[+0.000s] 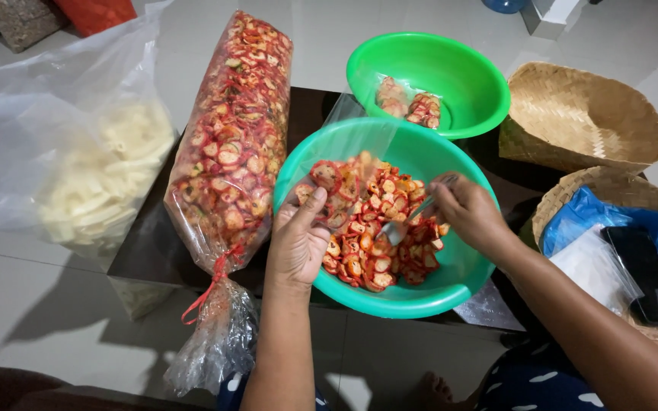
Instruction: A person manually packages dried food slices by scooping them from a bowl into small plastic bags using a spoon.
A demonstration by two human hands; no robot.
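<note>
Red-orange chips [371, 228] fill the near green basin [420, 301] on the dark desk [154, 243]; the right hand [470, 213], grip pinching a metal spoon [401, 224], digs in at 3 o'clock. The left hand [298, 240], at 9 o'clock, pinches a small clear bag [348, 164], with a long tied bag of chips [230, 144] at 10 o'clock.

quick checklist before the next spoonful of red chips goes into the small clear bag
1. Small clear plastic bag held open by the left hand over the near teal plastic bowl: ok, though how wide the mouth gapes is hard to tell.
2. Metal spoon gripped in the right hand, bowl end down among the red-rimmed sliced chips: ok.
3. Chips left to scoop: ok, plenty.
4. Spoon load: cannot tell, it is buried.
5. Far bright green plastic bowl has room beside its two filled packets: ok.
6. Long tied bag of chips lying clear of the near bowl: ok.
</note>
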